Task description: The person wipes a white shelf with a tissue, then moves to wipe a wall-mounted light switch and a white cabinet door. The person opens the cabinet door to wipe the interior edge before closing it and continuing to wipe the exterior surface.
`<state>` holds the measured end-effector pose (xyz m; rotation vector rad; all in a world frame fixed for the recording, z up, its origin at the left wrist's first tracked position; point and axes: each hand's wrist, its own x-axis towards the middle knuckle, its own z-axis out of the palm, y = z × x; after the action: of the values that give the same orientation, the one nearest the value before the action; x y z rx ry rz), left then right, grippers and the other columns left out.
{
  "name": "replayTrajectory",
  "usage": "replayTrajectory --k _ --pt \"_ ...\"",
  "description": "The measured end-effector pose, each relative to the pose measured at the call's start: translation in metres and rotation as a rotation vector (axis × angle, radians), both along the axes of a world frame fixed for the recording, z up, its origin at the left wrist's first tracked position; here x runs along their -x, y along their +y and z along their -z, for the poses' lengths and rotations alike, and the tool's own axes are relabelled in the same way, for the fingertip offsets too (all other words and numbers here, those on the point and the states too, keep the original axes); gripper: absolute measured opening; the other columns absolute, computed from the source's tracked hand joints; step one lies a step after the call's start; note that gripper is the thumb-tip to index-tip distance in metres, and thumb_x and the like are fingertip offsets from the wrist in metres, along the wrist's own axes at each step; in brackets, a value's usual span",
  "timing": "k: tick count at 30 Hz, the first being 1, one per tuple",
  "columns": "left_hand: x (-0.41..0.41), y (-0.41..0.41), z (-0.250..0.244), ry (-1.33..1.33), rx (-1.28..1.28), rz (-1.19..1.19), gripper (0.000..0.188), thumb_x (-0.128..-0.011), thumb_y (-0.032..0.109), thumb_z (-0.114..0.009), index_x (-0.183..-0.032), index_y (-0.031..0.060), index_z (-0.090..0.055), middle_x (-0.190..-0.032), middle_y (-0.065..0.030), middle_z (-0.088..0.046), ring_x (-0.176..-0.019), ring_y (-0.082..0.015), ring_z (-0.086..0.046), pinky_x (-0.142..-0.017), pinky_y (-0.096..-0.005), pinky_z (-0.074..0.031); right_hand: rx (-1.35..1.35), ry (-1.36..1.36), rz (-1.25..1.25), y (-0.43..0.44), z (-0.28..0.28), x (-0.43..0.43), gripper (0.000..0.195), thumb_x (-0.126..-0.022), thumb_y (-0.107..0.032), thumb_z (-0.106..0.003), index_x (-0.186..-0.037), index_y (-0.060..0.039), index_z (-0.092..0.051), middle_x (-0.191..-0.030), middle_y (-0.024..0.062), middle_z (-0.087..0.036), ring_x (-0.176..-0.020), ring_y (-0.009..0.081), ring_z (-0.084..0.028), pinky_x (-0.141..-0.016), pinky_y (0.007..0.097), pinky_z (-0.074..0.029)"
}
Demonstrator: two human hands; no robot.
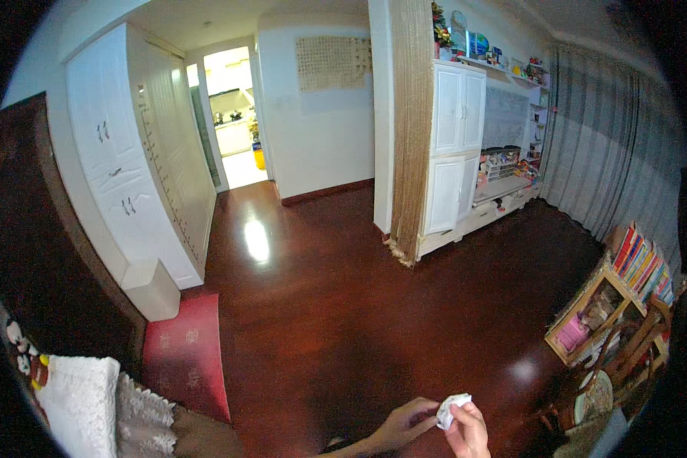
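Note:
A small, crumpled white piece, paper or cloth (451, 410), is pinched between the thumb and fingers of my right hand (468, 430) at the bottom of the view. My left hand (410, 419) reaches in from the lower left, its fingertips at the left edge of the white piece. Whether those fingertips grip it or only touch it cannot be told. Both hands are above the dark red wooden floor (320, 320).
A red mat (186, 349) and a white bin (153, 289) are at the left, near a lace-covered piece (80, 383). White cabinets (457, 109) stand beyond. At the right are a wooden shelf with books (644, 263) and a wooden chair (635, 355).

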<state>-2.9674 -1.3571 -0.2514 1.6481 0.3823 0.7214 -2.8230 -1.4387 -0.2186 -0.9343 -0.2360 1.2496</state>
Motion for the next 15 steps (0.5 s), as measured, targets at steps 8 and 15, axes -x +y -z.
replayTrajectory --k 8,15 --pt "-0.131 0.096 0.042 -0.041 -0.215 -0.022 0.021 -0.09 0.023 -0.064 -0.101 0.0051 -0.061 -0.1 -0.0103 -0.057 -0.098 -0.0221 -0.056 -0.081 -0.0353 -0.046 0.049 0.009 0.199 0.089 0.018 -0.096 0.012 -0.093 -0.005 -0.052 -0.105 -0.0042 -0.057 -0.095 0.0039 -0.059 -0.087 0.0135 -0.056 -0.075 0.0259 -0.046" --pt "-0.265 0.229 -0.007 -0.001 -0.071 0.1 0.016 -0.087 0.012 -0.066 -0.098 0.002 -0.059 -0.095 -0.0086 -0.056 -0.086 -0.0176 -0.057 -0.071 -0.0291 -0.047 -0.073 -0.01 0.39 0.193 -0.008 -0.211 0.017 -0.096 -0.011 -0.051 -0.111 -0.0037 -0.055 -0.101 0.0061 -0.06 -0.089 0.0152 -0.058 -0.077 0.0257 -0.046"
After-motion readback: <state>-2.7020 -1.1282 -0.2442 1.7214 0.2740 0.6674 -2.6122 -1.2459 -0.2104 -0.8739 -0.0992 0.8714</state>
